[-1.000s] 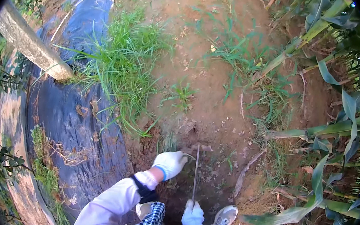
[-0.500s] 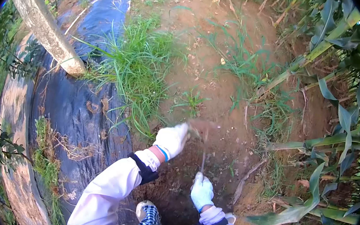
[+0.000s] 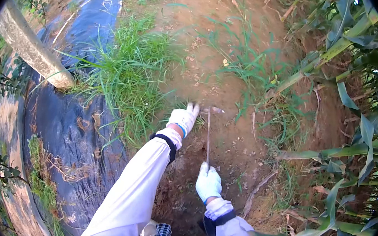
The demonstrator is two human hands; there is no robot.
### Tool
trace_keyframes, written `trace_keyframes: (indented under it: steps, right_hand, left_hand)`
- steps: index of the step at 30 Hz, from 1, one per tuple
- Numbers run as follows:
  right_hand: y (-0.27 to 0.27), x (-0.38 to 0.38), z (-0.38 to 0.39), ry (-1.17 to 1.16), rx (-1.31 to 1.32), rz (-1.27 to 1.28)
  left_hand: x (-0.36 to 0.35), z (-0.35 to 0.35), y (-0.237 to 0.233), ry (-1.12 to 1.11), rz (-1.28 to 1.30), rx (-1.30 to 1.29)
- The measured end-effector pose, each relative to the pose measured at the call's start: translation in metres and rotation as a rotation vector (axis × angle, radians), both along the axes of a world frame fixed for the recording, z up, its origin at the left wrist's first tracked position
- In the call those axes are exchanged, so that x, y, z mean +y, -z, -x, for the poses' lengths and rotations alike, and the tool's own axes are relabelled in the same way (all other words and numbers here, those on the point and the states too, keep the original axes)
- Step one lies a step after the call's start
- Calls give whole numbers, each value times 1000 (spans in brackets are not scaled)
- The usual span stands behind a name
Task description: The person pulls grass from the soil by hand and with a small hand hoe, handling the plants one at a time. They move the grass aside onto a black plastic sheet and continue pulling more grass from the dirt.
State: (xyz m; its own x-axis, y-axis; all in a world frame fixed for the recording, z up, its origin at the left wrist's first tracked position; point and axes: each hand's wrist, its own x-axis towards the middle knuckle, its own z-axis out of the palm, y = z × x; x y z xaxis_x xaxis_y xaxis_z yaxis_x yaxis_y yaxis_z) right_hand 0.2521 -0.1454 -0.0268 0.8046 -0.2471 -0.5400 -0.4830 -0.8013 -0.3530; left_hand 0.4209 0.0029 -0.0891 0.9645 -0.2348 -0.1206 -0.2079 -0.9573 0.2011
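My right hand (image 3: 208, 183), in a white glove, is wrapped round the lower end of a thin-handled hand hoe (image 3: 209, 136). The narrow hoe head lies at the soil surface, crosswise at the far end of the handle. Just left of that head, my gloved left hand (image 3: 183, 118) reaches forward with its fingers stretched out and apart. A small green weed (image 3: 179, 104) shows behind the left fingers, partly hidden by them. Dark, loosened soil (image 3: 182, 173) lies between my arms, nearer to my feet.
Black plastic sheeting (image 3: 70, 137) covers the ground on the left, with a leaning concrete post (image 3: 34, 44) over it. A thick grass clump (image 3: 132, 65) grows beside the sheet. Corn plants (image 3: 348, 150) crowd the right side. More grass (image 3: 251, 60) sprouts on the bare soil ahead.
Both hands and the hoe have moved forward over the soil. The left hand has gone from a closed shape beside blurred, moving soil to stretched fingers at the weed.
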Motion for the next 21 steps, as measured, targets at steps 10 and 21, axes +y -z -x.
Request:
trace_keyframes:
  steps: [10,21]
  right_hand:
    - [6,4,28,-44,98,7]
    - [-24,5,48,-9,17,-146]
  left_hand:
    - [4,11,-19,-49,-37,212]
    - [46,95,-73,-262,590,-208]
